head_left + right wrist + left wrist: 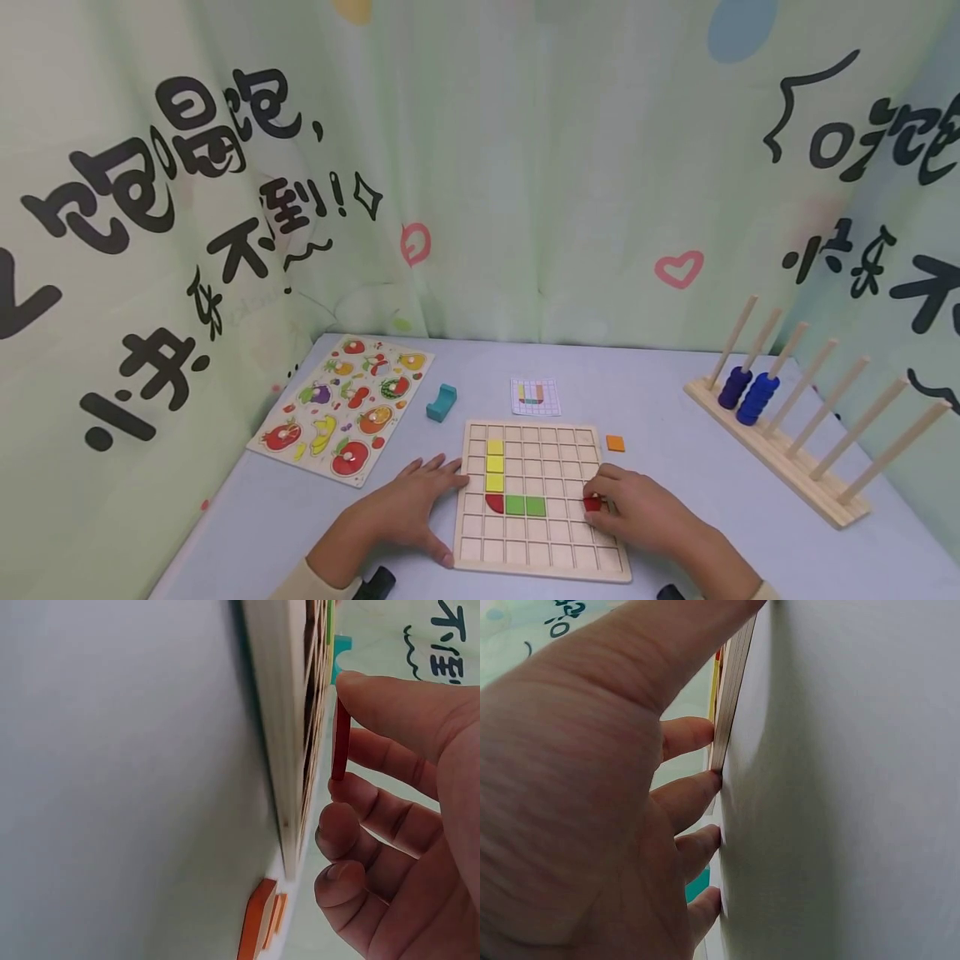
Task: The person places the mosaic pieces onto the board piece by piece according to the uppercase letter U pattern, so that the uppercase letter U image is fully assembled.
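A wooden grid board (540, 550) lies on the table between both hands. Three yellow squares (495, 464) run down its left part, a red rounded-corner tile (494, 503) sits below them, and two green squares (525, 506) continue rightward. My left hand (408, 508) rests at the board's left edge, fingers spread, thumb at the lower corner. Above the board's right side, my right hand (637, 508) pinches a red tile (341, 739) between thumb and fingers; the right wrist view shows it edge-on, close over the board.
An orange square (615, 443) lies right of the board. Behind it are a pattern card (536, 408) and a teal curved block (442, 402). A fruit puzzle board (341, 408) lies at left; a wooden peg rack (795, 467) with blue and purple beads stands at right.
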### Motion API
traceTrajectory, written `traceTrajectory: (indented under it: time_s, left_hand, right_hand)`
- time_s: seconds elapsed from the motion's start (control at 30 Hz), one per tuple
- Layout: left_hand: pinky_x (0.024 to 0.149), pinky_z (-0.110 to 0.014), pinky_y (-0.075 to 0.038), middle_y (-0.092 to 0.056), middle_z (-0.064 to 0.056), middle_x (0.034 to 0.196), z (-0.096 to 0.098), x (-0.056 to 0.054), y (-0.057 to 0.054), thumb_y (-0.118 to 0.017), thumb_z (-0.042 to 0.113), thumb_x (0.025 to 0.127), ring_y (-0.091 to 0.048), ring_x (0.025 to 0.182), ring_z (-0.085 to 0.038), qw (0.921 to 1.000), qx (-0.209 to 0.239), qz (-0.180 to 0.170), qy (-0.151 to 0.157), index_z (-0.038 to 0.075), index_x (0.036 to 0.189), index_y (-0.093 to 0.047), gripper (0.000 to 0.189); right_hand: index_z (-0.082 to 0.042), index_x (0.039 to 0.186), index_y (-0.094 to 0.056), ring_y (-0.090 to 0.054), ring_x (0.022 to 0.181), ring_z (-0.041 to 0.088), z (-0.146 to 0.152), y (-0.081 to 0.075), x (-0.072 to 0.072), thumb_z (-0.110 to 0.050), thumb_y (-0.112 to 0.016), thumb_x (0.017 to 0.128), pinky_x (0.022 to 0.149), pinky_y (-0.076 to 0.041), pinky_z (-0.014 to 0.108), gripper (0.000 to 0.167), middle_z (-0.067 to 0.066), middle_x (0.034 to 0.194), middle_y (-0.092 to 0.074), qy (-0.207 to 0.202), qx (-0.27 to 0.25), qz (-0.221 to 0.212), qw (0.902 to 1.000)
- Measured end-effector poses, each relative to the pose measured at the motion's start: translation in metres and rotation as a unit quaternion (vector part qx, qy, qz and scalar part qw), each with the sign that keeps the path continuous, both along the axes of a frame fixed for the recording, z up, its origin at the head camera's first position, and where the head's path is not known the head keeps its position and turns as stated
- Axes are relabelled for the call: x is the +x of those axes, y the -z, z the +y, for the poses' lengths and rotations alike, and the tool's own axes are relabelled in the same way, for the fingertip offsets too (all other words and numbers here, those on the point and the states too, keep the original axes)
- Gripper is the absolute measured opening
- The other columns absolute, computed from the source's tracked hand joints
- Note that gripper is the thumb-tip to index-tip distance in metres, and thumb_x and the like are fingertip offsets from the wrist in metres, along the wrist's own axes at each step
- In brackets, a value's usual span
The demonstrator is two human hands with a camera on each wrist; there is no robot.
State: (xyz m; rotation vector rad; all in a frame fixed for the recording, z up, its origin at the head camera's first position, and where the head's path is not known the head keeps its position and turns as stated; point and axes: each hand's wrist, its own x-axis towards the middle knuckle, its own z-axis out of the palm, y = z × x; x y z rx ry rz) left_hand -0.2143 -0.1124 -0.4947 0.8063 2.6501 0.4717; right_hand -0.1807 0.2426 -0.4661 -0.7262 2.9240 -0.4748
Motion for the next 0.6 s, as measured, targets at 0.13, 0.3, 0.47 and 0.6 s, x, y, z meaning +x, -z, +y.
traceTrajectory:
  time_s: [0.13,0.3,0.47,0.6]
  left_hand:
    - [0.116,-0.052,-0.01,-0.031,0.007,0.156,0.0,0.0,0.0,-0.08,0.07,0.053,-0.016,0.147,-0.023,1.0,0.003,-0.002,-0.002,0.033,0.146,-0.045,0.106]
    - [0.116,-0.052,-0.01,-0.031,0.007,0.156,0.0,0.001,0.0,-0.08,0.071,0.053,-0.016,0.147,-0.022,1.0,0.003,-0.001,-0.002,0.033,0.146,-0.045,0.106]
    - [0.116,-0.052,-0.011,-0.032,0.006,0.156,0.0,0.0,0.0,-0.08,0.071,0.053,-0.016,0.146,-0.023,1.0,0.006,0.002,-0.001,0.033,0.145,-0.046,0.106]
    - [0.116,-0.052,-0.011,-0.033,0.005,0.155,0.0,0.001,0.0,-0.081,0.07,0.053,-0.017,0.146,-0.023,0.9999,0.012,-0.001,0.001,0.031,0.145,-0.047,0.105]
  right_hand:
    - [-0.023,0.099,-0.07,-0.047,0.077,0.003,-0.006,0.0,-0.001,-0.032,-0.073,0.086,0.069,-0.048,0.027,0.015,-0.016,0.093,-0.052,-0.01,-0.003,0.006,0.9999]
    - [-0.022,0.1,-0.07,-0.047,0.076,0.002,-0.012,0.003,-0.003,-0.031,-0.073,0.086,0.068,-0.048,0.025,0.016,-0.016,0.094,-0.052,-0.018,-0.003,0.016,0.9997]
    - [-0.022,0.099,-0.07,-0.048,0.076,0.003,-0.02,0.005,-0.003,-0.031,-0.074,0.085,0.068,-0.049,0.026,0.017,-0.015,0.096,-0.053,-0.02,-0.005,0.023,0.9995]
    - [-0.023,0.099,-0.07,-0.048,0.075,0.003,-0.025,0.006,-0.004,-0.033,-0.073,0.086,0.068,-0.048,0.026,0.017,-0.016,0.096,-0.053,-0.018,-0.009,0.014,0.9997]
